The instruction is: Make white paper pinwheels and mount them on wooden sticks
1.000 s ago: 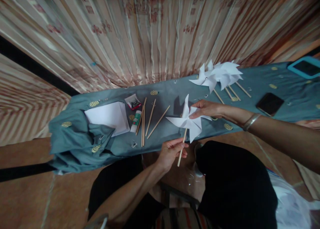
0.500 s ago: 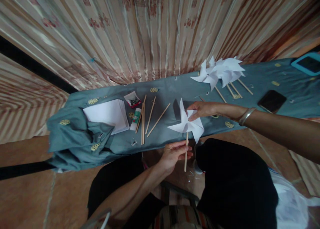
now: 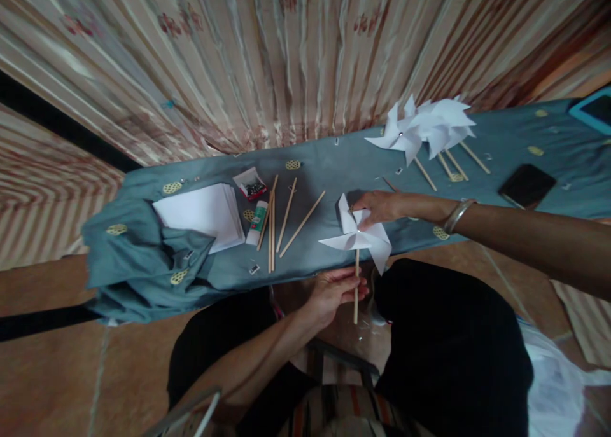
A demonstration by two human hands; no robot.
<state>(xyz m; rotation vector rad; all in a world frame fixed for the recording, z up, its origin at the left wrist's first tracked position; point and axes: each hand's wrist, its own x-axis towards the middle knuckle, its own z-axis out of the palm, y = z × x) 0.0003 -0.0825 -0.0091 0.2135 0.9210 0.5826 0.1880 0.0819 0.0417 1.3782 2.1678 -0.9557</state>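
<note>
A white paper pinwheel (image 3: 375, 235) on a thin wooden stick is held upright over the front edge of the cloth-covered table. My left hand (image 3: 331, 294) is closed round the stick below the paper blades, and the stick's lower end pokes out beneath the fingers. At the upper right of the pinwheel, my right hand (image 3: 380, 207) grips the paper near its centre; its fingertips are partly hidden by the blades. Several finished pinwheels (image 3: 429, 126) lie overlapping at the back right, their sticks pointing towards me.
Left of the hands lie several loose wooden sticks (image 3: 286, 215), a glue stick (image 3: 257, 222), an opened small box of dark pins (image 3: 250, 184) and stacked white paper (image 3: 203, 217). A black phone (image 3: 527, 186) and a blue-framed device (image 3: 594, 110) are to the right. A curtain (image 3: 286, 68) hangs behind the table.
The pinwheel's blades have turned or tilted slightly, the upper blade now looking shorter and bent. Both hands keep their holds. The view has shifted a little.
</note>
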